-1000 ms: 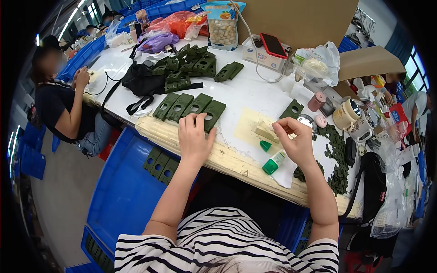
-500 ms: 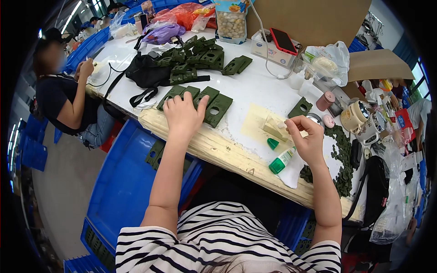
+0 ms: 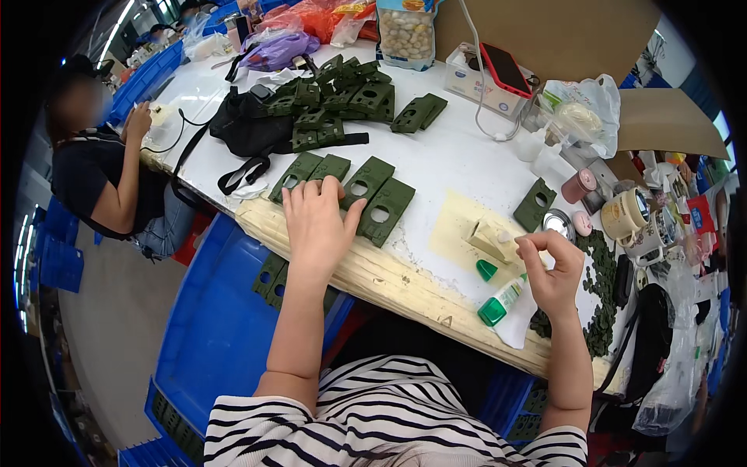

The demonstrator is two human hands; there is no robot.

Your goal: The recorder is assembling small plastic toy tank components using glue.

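Observation:
My left hand (image 3: 315, 226) lies with fingers spread at the near ends of a row of dark green flat parts with round holes (image 3: 387, 212). Its fingertips reach over the left ones, and the thumb stands apart beside the right pair. My right hand (image 3: 556, 272) is closed in a pinch beside a small cream block (image 3: 494, 240) on a yellowish sheet (image 3: 447, 233). Whatever is between its fingertips is too small to make out. Close by lie a glue bottle with a green end (image 3: 498, 302) and a loose green cap (image 3: 486, 270).
Many small green pieces (image 3: 595, 300) lie right of my right hand, with one flat green part (image 3: 535, 204) beyond. A heap of green parts (image 3: 350, 97) and a black bag (image 3: 245, 123) sit farther back. Blue bins (image 3: 210, 311) stand below the table edge. A person (image 3: 109, 171) sits left.
The whole view has shifted, so the table things appear farther right and lower. My left hand has drawn slightly toward me over the green parts. My right hand has edged back from the cream block.

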